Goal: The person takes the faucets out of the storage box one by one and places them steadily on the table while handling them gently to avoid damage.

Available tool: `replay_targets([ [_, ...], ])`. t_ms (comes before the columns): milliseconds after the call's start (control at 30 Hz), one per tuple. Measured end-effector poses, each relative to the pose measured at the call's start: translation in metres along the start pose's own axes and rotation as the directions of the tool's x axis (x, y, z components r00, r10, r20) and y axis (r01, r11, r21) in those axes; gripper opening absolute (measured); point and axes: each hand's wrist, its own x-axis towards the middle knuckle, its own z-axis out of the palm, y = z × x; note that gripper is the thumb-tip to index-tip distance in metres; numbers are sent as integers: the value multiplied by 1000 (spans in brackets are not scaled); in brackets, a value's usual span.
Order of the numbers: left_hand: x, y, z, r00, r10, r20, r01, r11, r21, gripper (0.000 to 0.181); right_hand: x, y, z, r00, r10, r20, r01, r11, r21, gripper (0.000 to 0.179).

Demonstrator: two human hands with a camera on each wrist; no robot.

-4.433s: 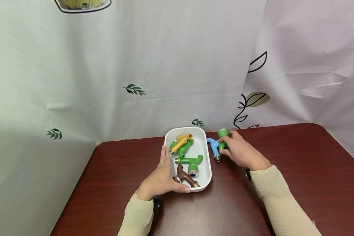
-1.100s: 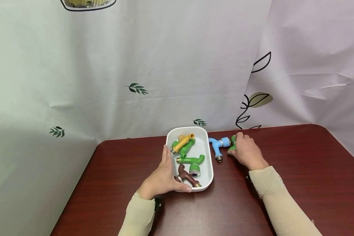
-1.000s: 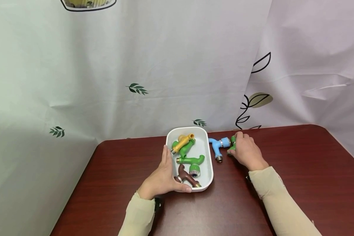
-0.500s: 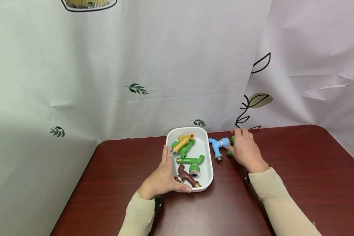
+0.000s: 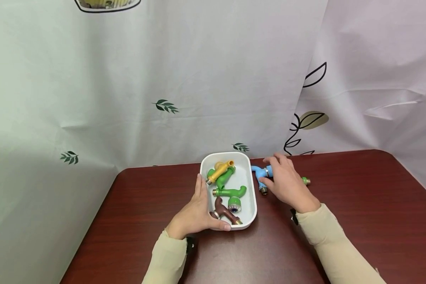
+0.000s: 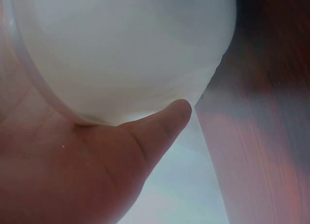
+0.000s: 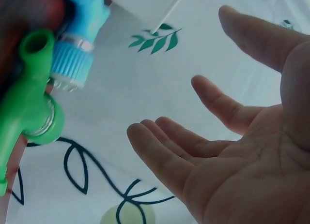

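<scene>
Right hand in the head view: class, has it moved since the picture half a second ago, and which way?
Yes: the right hand has moved leftward, nearer the white tray, judged against the olive leaf printed on the backdrop.

This is an indoor, sheeted-off tabletop corner; whether it belongs to a home, office or workshop cannot be told. Creased white sheeting (image 5: 216, 71), printed with a leaf sprig (image 5: 165, 106) at ten o'clock and a leafy vine (image 5: 312, 120) near three, spans nine through twelve to three, behind a reddish-brown wood-grain table (image 5: 362, 209) across six o'clock.
</scene>
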Motion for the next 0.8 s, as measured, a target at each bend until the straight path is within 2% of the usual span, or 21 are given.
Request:
replay_targets([
  [233,0,1,-1,1000,-7,8,6,1000,7,154,-3,-10,6,999,-34,20,34,999,-4,50],
  [367,1,0,-1,1000,13,-2,-13,1000,13,152,-2,-14,10,998,-60,36,61,998,-20,53],
  [667,1,-1,1,1000,25,-4,-24,999,24,150,-8,-24,20,974,-219,55,220,975,-32,54],
  [800,0,-1,0,1000,29,-1,-29,999,24,150,-10,-27,24,962,-264,65,266,964,-26,57],
])
